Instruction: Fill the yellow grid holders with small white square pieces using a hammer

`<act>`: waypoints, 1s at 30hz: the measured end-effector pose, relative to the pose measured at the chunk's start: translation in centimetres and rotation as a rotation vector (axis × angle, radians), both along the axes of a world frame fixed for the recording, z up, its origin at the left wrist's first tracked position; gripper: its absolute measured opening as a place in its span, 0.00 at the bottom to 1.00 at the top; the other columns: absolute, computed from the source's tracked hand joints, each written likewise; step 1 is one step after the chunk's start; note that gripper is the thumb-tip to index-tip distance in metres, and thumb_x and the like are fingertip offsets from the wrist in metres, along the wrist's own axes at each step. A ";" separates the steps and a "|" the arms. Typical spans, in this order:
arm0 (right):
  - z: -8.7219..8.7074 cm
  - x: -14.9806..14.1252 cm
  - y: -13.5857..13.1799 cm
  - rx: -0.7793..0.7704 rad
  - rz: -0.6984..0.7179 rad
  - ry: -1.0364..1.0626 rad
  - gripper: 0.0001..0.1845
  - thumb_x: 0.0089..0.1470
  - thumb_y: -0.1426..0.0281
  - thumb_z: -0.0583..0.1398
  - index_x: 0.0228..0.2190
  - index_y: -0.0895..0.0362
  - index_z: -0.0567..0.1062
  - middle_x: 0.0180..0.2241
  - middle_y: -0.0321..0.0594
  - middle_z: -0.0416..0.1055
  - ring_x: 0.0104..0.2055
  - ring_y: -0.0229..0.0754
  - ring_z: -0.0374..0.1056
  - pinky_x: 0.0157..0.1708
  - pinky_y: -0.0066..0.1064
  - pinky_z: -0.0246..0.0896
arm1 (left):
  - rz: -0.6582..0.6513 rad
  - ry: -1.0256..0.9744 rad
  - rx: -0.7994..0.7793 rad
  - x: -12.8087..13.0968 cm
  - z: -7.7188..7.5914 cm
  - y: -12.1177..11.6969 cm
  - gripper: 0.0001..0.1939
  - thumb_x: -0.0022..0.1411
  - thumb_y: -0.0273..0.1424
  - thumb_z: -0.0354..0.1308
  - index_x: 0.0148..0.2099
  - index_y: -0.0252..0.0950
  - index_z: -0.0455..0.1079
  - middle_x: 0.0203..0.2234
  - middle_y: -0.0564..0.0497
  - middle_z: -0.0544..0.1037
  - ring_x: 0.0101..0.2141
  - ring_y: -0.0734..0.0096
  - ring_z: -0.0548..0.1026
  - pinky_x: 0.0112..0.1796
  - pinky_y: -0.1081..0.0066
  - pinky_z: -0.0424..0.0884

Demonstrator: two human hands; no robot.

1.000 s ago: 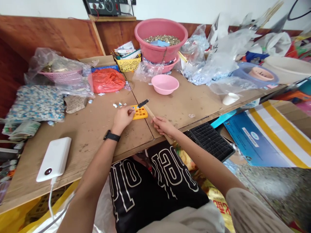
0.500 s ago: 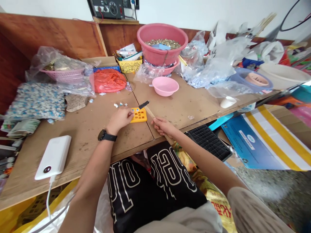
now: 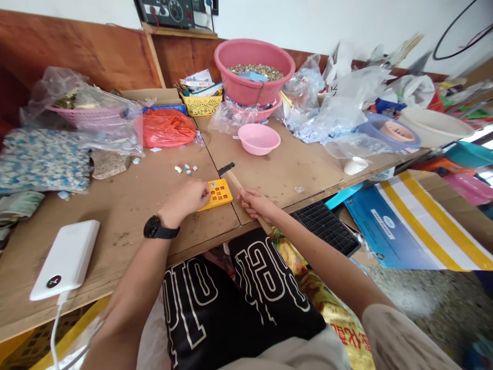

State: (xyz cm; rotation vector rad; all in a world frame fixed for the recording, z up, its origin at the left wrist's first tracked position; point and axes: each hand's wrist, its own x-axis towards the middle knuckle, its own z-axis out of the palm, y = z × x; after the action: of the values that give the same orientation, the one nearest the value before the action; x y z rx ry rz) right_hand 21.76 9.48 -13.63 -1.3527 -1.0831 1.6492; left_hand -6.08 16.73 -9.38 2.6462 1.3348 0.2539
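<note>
My right hand (image 3: 256, 203) is wrapped round the wooden handle of a small hammer (image 3: 235, 180), whose black head hovers just past the yellow tray's far right corner. The yellow tray (image 3: 223, 196) lies on the table and has rows of square holes; a small bluish-white piece sits near its far edge. At the tray's left side is my left hand (image 3: 188, 198), its fingers curled and pressed together over the edge. What those fingers hold, if anything, is hidden. Several small white and blue pieces (image 3: 187, 169) are scattered on the table beyond this hand.
Beyond the tray stand a small pink bowl (image 3: 259, 140) and a large pink basin (image 3: 254, 61) of small metallic pieces. A red plastic bag (image 3: 167, 127) lies back left. A white power bank (image 3: 66, 259) with a cable is near left; a white cup (image 3: 355, 165) lies right.
The yellow tray has turned slightly, its left end now nearer me, with my left hand still at it. The hammer stays in my right hand. The whole view has shifted a little.
</note>
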 end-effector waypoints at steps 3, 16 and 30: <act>-0.1 -0.2 0.0 0.012 0.014 -0.033 0.16 0.81 0.54 0.56 0.43 0.52 0.72 0.25 0.25 0.58 0.17 0.31 0.43 0.15 0.21 0.40 | 0.024 -0.004 0.015 0.1 -0.2 0.0 0.07 0.66 0.30 0.61 0.36 0.40 0.81 0.35 0.43 0.84 0.34 0.55 0.79 0.37 0.60 0.69; 4.2 1.2 -3.6 0.648 0.170 -0.839 0.17 0.78 0.56 0.55 0.37 0.51 0.68 0.29 0.37 0.68 0.31 0.44 0.63 0.35 0.33 0.51 | -0.013 -0.343 -0.176 -1.2 -2.0 2.0 0.05 0.62 0.33 0.67 0.36 0.39 0.84 0.29 0.48 0.85 0.30 0.61 0.78 0.36 0.63 0.70; 2.9 0.0 -4.7 0.690 0.057 -0.869 0.14 0.79 0.57 0.55 0.41 0.51 0.71 0.27 0.37 0.67 0.28 0.45 0.61 0.33 0.34 0.47 | 0.319 -0.596 0.085 -4.1 -1.8 3.4 0.15 0.73 0.43 0.65 0.49 0.39 0.87 0.39 0.45 0.88 0.37 0.59 0.80 0.42 0.63 0.72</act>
State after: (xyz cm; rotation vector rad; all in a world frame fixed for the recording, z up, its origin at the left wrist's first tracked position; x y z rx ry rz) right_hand 21.73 4.75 -10.78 -1.5466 -1.9544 0.5333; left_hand -10.20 20.10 -11.20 2.1269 1.5213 1.0608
